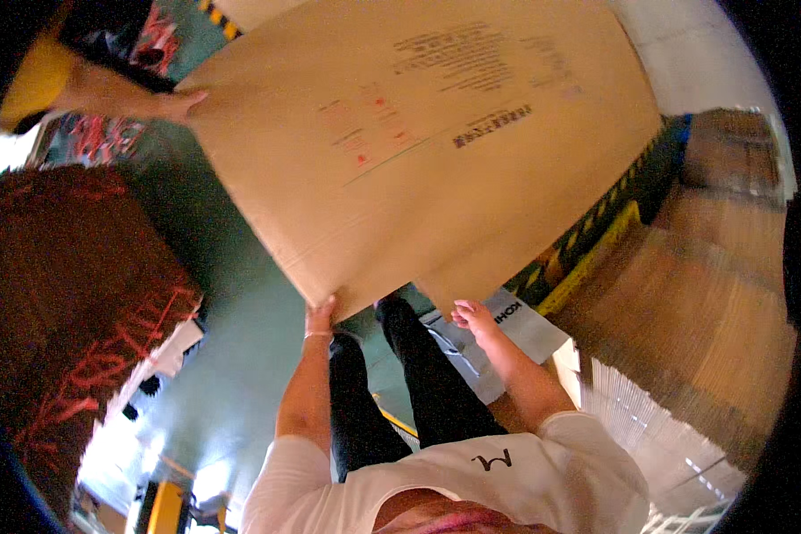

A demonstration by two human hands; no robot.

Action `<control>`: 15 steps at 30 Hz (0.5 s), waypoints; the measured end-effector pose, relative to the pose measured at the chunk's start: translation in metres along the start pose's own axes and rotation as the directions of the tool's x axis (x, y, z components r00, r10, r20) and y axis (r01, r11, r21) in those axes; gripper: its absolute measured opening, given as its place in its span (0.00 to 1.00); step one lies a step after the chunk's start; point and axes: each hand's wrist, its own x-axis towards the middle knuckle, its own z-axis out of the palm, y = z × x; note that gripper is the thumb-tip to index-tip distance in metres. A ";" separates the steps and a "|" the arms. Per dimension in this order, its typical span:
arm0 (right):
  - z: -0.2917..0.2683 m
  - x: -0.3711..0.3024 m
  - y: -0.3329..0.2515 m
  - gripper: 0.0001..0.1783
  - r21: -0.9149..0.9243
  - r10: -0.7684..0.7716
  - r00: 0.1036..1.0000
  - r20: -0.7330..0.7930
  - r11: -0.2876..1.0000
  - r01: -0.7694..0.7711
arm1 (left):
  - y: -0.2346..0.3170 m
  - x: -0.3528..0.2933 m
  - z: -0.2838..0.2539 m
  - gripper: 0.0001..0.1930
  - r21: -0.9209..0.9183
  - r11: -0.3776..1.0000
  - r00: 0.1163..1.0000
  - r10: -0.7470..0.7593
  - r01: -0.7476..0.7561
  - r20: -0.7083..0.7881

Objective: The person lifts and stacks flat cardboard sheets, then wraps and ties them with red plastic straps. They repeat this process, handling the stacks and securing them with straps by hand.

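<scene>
A large flat brown cardboard box (294, 196), printed in black and red, spans the middle of the view. My left hand (321, 316) grips its near left corner, thumb on top and the other fingers hidden beneath. At a narrow flap on the near edge, my right hand (473, 319) has its fingers curled against the flap's corner; how firmly they hold it is hard to see. Another person's hand (180, 105) holds the far left corner, the thumb on the upper face.
Stacked flat cardboard (685, 285) stands at right behind a yellow-and-black barrier (596, 254). A grey-white printed carton (516, 343) is beside my right forearm. At left stands a dark brown stack (71, 267) with red markings. Green floor (214, 258) shows between.
</scene>
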 end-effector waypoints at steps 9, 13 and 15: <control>-0.054 0.058 -0.070 0.09 0.724 0.027 0.977 -0.212 0.676 0.138 | 0.084 -0.084 -0.020 0.32 -0.060 0.998 1.000 0.011 -0.010 0.024; -0.109 0.083 -0.120 0.13 0.246 -0.299 0.852 -0.429 0.869 0.429 | 0.184 -0.161 -0.014 0.35 0.015 0.992 0.992 0.123 -0.123 -0.001; -0.153 0.111 -0.132 0.20 -0.078 -0.496 0.743 -0.449 0.850 0.521 | 0.227 -0.190 -0.010 0.35 0.055 0.992 0.992 0.117 -0.114 -0.057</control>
